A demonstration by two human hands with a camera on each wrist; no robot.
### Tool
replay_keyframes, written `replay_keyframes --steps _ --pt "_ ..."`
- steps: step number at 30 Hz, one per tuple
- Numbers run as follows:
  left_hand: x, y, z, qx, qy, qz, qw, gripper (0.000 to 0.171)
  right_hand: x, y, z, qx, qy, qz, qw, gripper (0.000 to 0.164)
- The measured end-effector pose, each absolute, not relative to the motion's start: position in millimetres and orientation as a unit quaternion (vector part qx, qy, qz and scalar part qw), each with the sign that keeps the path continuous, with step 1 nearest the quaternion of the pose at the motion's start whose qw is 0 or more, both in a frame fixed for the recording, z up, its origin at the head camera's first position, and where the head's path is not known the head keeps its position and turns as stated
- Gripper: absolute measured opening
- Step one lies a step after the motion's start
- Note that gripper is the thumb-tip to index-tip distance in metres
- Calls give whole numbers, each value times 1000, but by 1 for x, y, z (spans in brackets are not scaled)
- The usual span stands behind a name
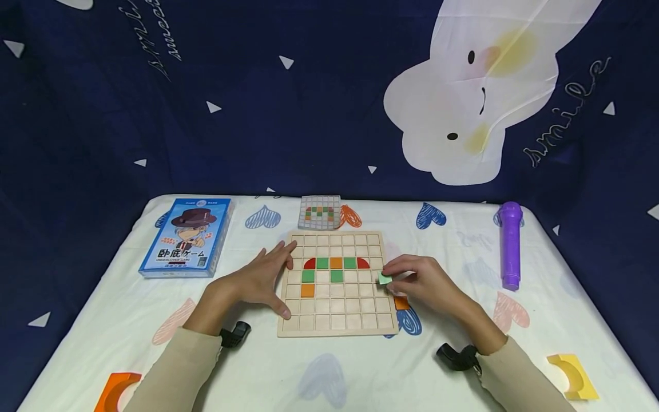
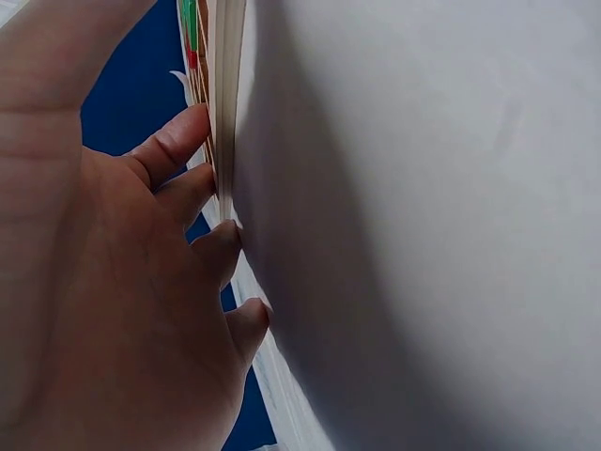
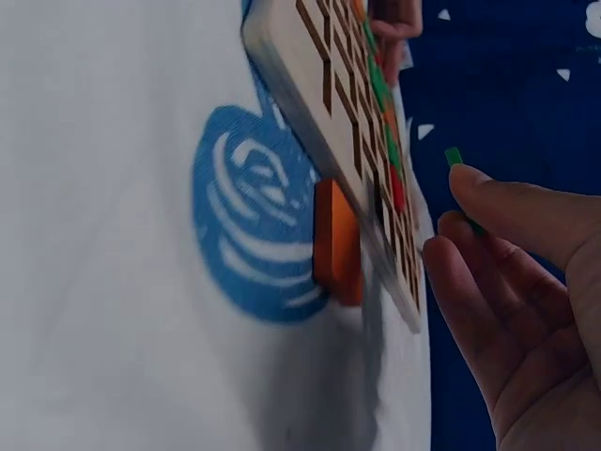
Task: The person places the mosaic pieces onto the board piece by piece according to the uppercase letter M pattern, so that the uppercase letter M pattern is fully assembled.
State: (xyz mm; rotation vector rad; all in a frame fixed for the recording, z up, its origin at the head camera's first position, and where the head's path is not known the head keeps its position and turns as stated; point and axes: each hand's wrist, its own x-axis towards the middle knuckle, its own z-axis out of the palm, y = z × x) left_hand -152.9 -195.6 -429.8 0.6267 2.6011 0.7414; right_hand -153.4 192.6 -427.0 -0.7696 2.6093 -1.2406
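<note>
A wooden grid board lies on the cloth, its left edge touched by my left hand, whose fingers and thumb are spread. Between thumb and fingers, my right hand pinches a green square tile over the board's right edge; its green edge peeks out in the right wrist view. Set in the upper grid is a row of red quarter-round, green, orange, green and red pieces. Below that row sit two green squares and an orange square. An orange block stands against the board's right side, partly under my right hand.
Behind the board lies a small pattern card. A blue game box is at the left, and a purple cylinder at the right. Near the front are an orange arch block and a yellow one.
</note>
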Motion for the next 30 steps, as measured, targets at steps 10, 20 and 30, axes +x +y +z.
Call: replay_keyframes --steps 10,20,30 --pt "-153 -194 -429 216 924 256 184 93 -163 173 -430 -273 875 -393 72 21" --pt "-153 -194 -430 214 924 258 185 92 -166 158 -437 -278 885 -368 64 22" --pt "-154 -195 -432 215 923 259 185 96 -168 150 -439 -278 892 -352 61 18"
